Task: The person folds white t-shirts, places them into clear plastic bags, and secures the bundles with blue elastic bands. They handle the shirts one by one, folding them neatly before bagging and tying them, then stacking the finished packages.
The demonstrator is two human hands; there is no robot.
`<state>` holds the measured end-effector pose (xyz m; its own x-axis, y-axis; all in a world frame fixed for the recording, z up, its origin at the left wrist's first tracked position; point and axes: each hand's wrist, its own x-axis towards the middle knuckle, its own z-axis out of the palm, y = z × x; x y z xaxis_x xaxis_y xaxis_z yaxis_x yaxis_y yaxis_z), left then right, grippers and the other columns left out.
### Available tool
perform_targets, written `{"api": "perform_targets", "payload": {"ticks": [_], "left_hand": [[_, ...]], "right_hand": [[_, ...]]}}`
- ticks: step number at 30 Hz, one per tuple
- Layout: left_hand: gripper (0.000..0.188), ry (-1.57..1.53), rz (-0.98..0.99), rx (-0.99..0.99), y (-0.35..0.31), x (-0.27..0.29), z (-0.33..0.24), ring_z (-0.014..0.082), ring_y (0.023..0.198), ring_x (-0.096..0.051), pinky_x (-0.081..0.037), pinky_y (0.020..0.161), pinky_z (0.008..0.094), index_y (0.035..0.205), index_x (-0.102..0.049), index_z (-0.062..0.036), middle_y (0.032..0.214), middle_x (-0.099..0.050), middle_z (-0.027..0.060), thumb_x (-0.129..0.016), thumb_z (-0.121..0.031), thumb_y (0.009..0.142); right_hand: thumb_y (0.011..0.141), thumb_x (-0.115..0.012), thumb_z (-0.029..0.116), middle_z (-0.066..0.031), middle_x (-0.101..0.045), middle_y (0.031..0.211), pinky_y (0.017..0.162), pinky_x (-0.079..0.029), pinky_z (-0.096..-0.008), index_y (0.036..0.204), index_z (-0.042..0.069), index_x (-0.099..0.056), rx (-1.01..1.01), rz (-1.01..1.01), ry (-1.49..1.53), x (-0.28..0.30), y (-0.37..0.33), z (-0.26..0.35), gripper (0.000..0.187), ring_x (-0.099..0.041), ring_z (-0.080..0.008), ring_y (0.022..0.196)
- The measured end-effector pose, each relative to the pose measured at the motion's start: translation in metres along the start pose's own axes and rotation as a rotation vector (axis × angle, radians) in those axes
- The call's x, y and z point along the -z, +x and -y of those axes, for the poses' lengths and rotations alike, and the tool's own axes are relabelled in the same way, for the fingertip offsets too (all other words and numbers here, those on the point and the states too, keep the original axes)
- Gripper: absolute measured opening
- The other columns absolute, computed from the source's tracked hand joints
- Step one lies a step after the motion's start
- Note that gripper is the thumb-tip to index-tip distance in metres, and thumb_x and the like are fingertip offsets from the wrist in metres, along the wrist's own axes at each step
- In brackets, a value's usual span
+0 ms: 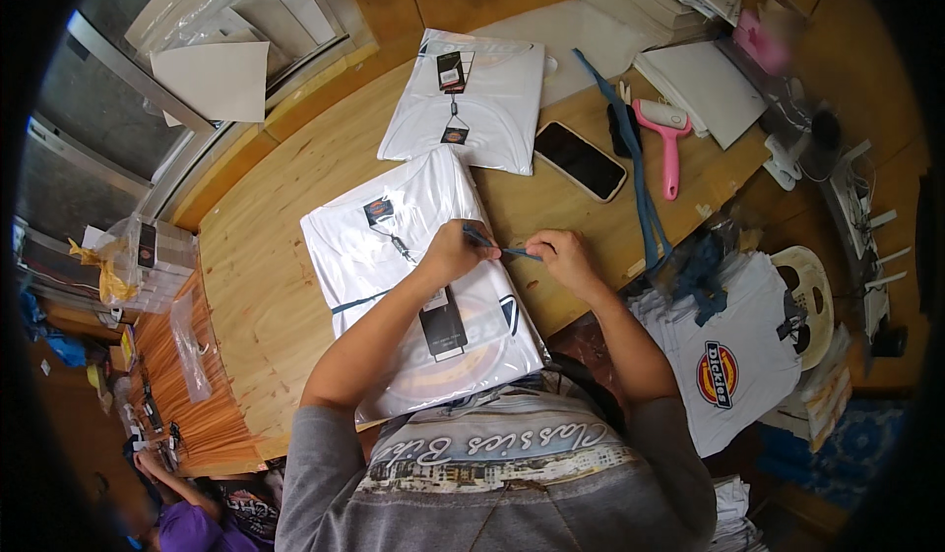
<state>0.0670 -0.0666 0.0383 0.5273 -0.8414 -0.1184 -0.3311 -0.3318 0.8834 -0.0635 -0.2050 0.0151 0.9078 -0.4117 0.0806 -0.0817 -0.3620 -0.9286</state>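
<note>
stretching between the pinched left hand (455, 250) and right hand (569, 257), a thin blue ribbon (504, 249) is held over a shiny bagged white shirt (394, 257); a phone (580, 160) and pink roller (666, 139) lie near.

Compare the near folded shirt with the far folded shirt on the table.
The near shirt lies turned at a slant under the person's left forearm; the far shirt lies clear of both arms.
The near shirt has a blue strip running under or across it; the far shirt has none.
The left hand and right hand pinch a blue strip at the near shirt's edge, well short of the far shirt.
Both are white, bagged and tagged.
</note>
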Motion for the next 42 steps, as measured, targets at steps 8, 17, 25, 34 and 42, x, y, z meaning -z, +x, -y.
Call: {"api": "perform_targets", "payload": {"ticks": [8, 17, 25, 34, 42], "left_hand": [[0.013, 0.084, 0.148, 0.063, 0.009, 0.001, 0.007, 0.0154, 0.052, -0.053, -0.041, 0.051, 0.0269, 0.062, -0.058, -0.0028, 0.056, -0.056, 0.0078, -0.067, -0.007, 0.054], [0.010, 0.866, -0.018, -0.611, 0.003, -0.014, -0.035, 0.0217, 0.069, -0.052, -0.044, 0.058, 0.0308, 0.067, -0.052, -0.0058, 0.072, -0.052, 0.0061, -0.053, -0.008, 0.058], [0.008, 1.077, -0.105, -0.840, -0.009, -0.012, -0.030, 0.0159, 0.075, -0.047, -0.043, 0.061, 0.0247, 0.067, -0.051, -0.0073, 0.074, -0.047, 0.0025, -0.050, -0.014, 0.062], [0.011, 0.939, -0.156, -0.861, -0.015, -0.012, -0.018, 0.0178, 0.070, -0.047, -0.043, 0.059, 0.0258, 0.067, -0.049, -0.0048, 0.072, -0.045, 0.0050, -0.050, -0.012, 0.058], [0.009, 0.825, -0.224, -0.744, -0.015, -0.014, -0.016, 0.0203, 0.068, -0.047, -0.042, 0.058, 0.0282, 0.065, -0.048, -0.0041, 0.070, -0.045, 0.0065, -0.052, -0.007, 0.057]], "right_hand": [[0.073, -0.051, 0.005, -0.0098, -0.058, 0.072, 0.061, -0.043, -0.0291, 0.073, 0.001, -0.056, 0.204, 0.108, -0.049, -0.012, -0.023, 0.009, 0.007, -0.056, -0.0223, 0.067], [0.074, -0.043, -0.005, -0.0090, -0.058, 0.085, 0.070, -0.041, -0.0255, 0.091, -0.003, -0.051, -0.052, 0.042, 0.416, -0.038, 0.019, -0.037, 0.019, -0.054, -0.0142, 0.078], [0.069, -0.048, -0.007, -0.0092, -0.060, 0.082, 0.069, -0.043, -0.0250, 0.087, -0.001, -0.057, 0.073, 0.170, 0.358, -0.034, 0.037, -0.034, 0.021, -0.055, -0.0134, 0.076], [0.067, -0.053, -0.004, -0.0076, -0.060, 0.076, 0.064, -0.044, -0.0232, 0.086, -0.001, -0.057, 0.223, 0.485, 0.087, -0.010, 0.064, -0.013, 0.020, -0.055, -0.0113, 0.071], [0.062, -0.056, -0.002, -0.0121, -0.058, 0.071, 0.058, -0.044, -0.0265, 0.081, 0.000, -0.056, 0.281, 0.406, -0.023, -0.011, 0.062, -0.003, 0.018, -0.057, -0.0217, 0.065]]}}
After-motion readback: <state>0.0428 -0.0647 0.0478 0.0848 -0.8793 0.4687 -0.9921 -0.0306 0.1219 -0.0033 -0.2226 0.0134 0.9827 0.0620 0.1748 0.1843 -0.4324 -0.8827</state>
